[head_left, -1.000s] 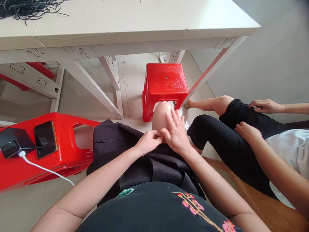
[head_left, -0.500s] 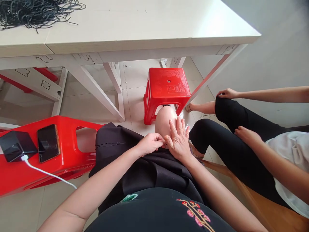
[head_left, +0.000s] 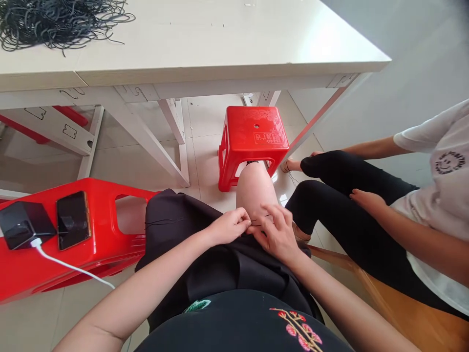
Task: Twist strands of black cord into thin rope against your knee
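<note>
My left hand (head_left: 230, 226) pinches a thin black cord (head_left: 255, 221) between thumb and fingertips, just over my bare knee (head_left: 253, 188). Close beside it, my right hand (head_left: 277, 233) rests over the thigh with its fingers bent and apart, slightly blurred. The cord runs from the left fingertips toward the right fingers, and its far end is partly hidden there. Dark fabric (head_left: 212, 264) covers my lap below both hands. More thin black strands (head_left: 164, 221) lie across the fabric on my left leg.
A pile of black cords (head_left: 62, 24) lies on the white table (head_left: 234, 44). One red stool (head_left: 256, 129) stands under it; another (head_left: 106, 210) at left bears a phone (head_left: 73, 220) and a black device (head_left: 25, 225) with a white cable. A seated person (head_left: 340, 195) is at right.
My right hand has gone from flat with fingers stretched forward to bent fingers, drawn back toward me. My left hand keeps its pinch. The person at right has leaned further into view.
</note>
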Demonstrator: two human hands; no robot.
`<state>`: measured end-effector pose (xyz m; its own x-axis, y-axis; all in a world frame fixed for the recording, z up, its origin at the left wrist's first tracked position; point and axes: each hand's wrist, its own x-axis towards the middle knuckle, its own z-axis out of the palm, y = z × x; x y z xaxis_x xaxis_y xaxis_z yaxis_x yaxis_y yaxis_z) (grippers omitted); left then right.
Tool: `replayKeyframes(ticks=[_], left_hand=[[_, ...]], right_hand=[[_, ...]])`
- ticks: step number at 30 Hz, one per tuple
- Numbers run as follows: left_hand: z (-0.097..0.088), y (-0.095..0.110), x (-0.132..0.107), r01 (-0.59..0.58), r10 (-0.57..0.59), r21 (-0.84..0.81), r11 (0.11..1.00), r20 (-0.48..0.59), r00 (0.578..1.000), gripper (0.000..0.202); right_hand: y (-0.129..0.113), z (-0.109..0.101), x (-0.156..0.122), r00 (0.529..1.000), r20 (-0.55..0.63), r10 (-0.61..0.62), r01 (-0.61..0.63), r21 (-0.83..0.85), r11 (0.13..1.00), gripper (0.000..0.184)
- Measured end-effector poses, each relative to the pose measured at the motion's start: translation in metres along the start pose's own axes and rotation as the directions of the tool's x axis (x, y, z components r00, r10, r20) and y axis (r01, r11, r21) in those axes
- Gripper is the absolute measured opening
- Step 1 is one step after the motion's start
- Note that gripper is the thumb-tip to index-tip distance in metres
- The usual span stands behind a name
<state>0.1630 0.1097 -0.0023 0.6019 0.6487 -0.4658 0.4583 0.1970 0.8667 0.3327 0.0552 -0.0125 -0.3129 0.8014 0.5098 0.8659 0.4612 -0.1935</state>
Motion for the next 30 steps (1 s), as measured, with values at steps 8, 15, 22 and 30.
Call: replayKeyframes(ticks=[8, 15, 22, 30], left_hand=[[0.022, 0.002, -0.012, -0.069, 0.049, 0.187, 0.98, 0.107, 0.993, 0.015], [0.022, 0.003, -0.005, -0.05, 0.048, 0.093, 0.994, 0.019, 0.999, 0.016], [-0.001, 0.021, -0.002, -0.133, 0.146, 0.128, 0.983, -0.097, 0.985, 0.021], [0.001, 0.016, 0.005, -0.067, 0.047, -0.09, 0.994, -0.213, 0.976, 0.02]], right_hand=[[-0.007, -0.047, -0.05, 0.792, 0.552, 0.261, -0.405, 0.156, 0.901, 0.037], [0.008, -0.053, -0.024, 0.862, 0.422, 0.28, -0.36, 0.122, 0.925, 0.025], [0.01, -0.029, 0.027, 0.895, 0.431, 0.116, -0.257, 0.286, 0.923, 0.015], [0.053, -0.03, 0.029, 0.64, 0.72, 0.268, -0.75, 0.507, 0.425, 0.036]])
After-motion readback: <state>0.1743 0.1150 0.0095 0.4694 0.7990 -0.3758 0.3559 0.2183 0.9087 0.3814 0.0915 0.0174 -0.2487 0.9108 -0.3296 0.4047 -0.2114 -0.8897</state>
